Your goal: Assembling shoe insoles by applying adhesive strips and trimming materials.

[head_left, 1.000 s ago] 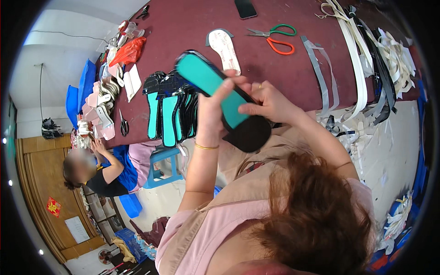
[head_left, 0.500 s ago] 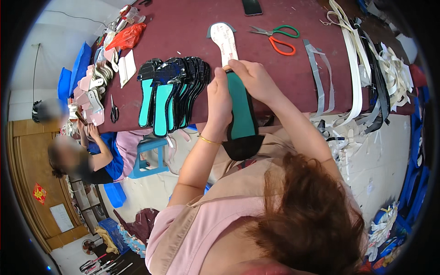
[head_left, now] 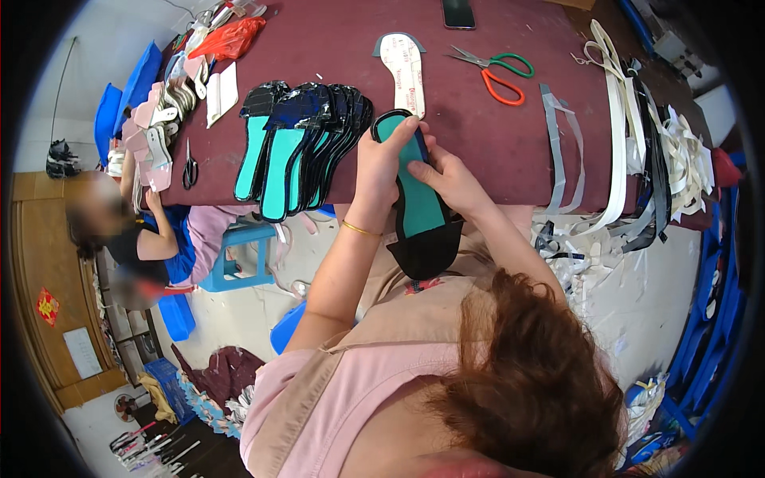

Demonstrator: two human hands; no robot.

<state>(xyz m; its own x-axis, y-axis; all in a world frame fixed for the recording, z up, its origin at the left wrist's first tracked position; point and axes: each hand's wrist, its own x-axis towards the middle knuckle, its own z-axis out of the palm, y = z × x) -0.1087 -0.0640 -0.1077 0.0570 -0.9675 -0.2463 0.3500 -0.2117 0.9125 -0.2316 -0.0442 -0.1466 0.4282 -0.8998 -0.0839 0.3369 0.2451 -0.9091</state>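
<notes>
Both hands' grip on teal insole (head_left: 417,199)

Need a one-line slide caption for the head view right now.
Both hands, left hand and right hand, hold a teal-and-black insole at the maroon table edge.

Both hands (head_left: 414,171) grip a teal-and-black insole (head_left: 420,209) over the maroon table (head_left: 335,48).

Bright, even light; sharp centre, edges bent and black-rimmed.
</notes>
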